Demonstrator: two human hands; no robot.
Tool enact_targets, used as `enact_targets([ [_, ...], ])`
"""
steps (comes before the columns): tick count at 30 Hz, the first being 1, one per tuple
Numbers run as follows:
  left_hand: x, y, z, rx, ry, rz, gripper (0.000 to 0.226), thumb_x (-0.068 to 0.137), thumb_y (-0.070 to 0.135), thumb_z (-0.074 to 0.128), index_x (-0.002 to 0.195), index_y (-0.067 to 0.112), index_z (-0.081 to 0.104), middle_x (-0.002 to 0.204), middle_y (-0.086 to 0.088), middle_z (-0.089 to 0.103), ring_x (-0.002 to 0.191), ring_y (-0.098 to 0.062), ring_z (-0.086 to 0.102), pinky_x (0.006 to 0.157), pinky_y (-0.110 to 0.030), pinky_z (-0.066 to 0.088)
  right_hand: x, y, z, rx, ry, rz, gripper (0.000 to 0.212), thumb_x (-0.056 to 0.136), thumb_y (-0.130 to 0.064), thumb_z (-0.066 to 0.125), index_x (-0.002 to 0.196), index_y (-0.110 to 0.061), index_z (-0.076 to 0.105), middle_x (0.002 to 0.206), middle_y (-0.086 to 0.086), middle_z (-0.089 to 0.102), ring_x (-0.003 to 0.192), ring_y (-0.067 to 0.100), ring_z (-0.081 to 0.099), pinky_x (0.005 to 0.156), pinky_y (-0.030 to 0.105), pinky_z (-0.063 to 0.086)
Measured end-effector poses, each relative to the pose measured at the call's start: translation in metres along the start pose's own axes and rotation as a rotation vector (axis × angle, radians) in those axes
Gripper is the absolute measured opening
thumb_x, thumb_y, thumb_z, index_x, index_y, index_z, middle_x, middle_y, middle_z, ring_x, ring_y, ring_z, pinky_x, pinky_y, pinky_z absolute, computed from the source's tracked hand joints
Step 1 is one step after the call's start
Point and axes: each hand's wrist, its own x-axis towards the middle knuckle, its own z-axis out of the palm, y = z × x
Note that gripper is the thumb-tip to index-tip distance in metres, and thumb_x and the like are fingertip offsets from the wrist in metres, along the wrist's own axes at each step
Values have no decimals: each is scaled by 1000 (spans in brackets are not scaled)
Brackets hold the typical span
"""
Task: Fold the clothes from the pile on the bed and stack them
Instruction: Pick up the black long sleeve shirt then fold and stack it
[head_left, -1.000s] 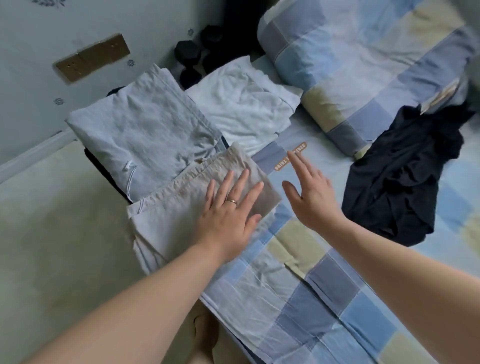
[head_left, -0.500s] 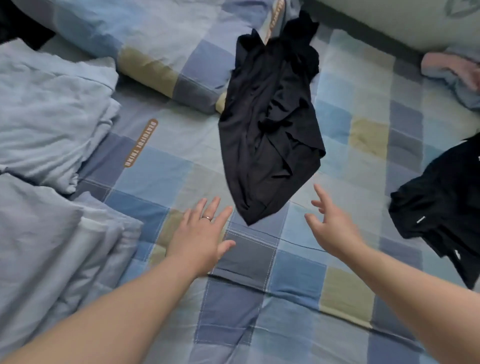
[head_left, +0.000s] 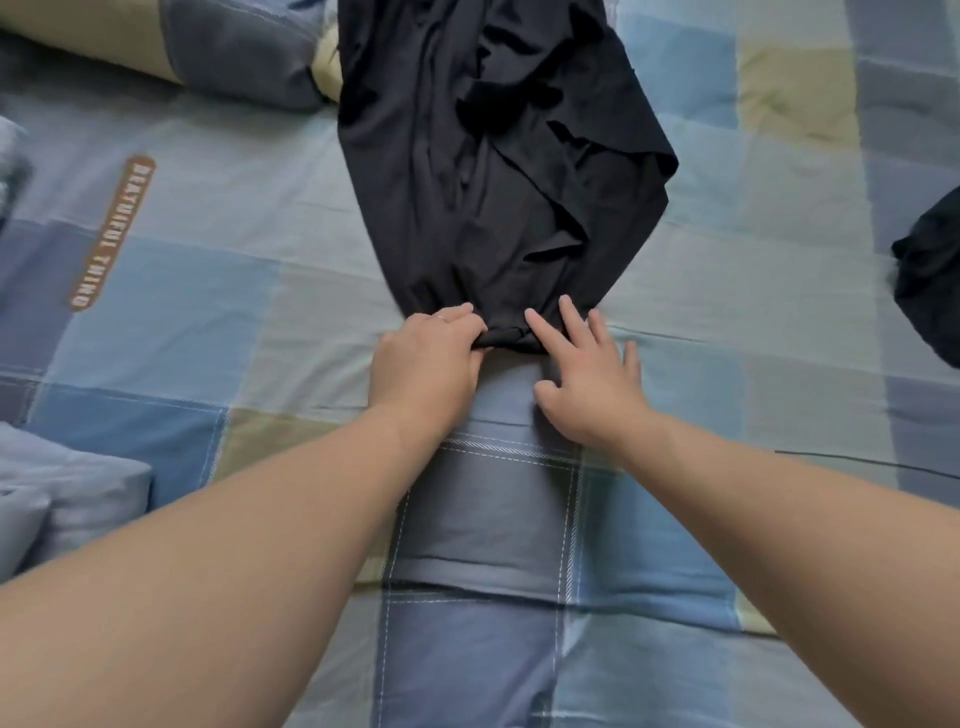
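A crumpled black garment lies lengthwise on the checked bed sheet, its near end bunched toward me. My left hand pinches that near edge between thumb and curled fingers. My right hand is beside it with fingers spread and straight, the fingertips touching the same edge of the black cloth. A second black garment lies at the right edge of view.
A folded light blue-grey garment sits at the lower left on the bed. A rolled checked quilt lies across the top left. A brown label with lettering is printed on the sheet.
My view swung right from the folded stack to the black garment. Both hands left the folded beige piece and reached forward; the left one now pinches the black garment's near edge.
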Motion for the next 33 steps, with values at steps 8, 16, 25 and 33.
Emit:
enact_targets([
  [8,-18,23,-152,-553,-256,-70,19,104,24,48,87,21,56,72,4,51,71,-21,47,61,-34,34,-43,-39,-122,149,-24,-67,72,92,-37,66,154,-44,30,165,-13,22,153,21,15,119,55,24],
  [16,-77,98,-409,-790,-232,17,26,99,32,51,99,11,66,83,-3,63,77,-18,57,76,-39,47,-195,-134,-318,605,156,-138,8,96,-21,66,98,-22,74,96,-1,72,85,19,63,75,31,47],
  [25,-155,216,-638,-719,194,137,23,102,19,53,80,12,57,67,1,47,62,-14,43,62,-31,34,-380,-179,-533,858,546,-266,15,100,-11,44,88,-9,52,70,4,42,61,14,36,49,23,31],
  [33,-215,304,-779,-879,337,240,29,88,37,61,88,9,70,84,-12,66,78,-28,62,74,-41,51,-501,-189,-666,992,582,-532,25,100,-29,58,90,-12,71,84,8,70,78,24,65,75,40,53],
])
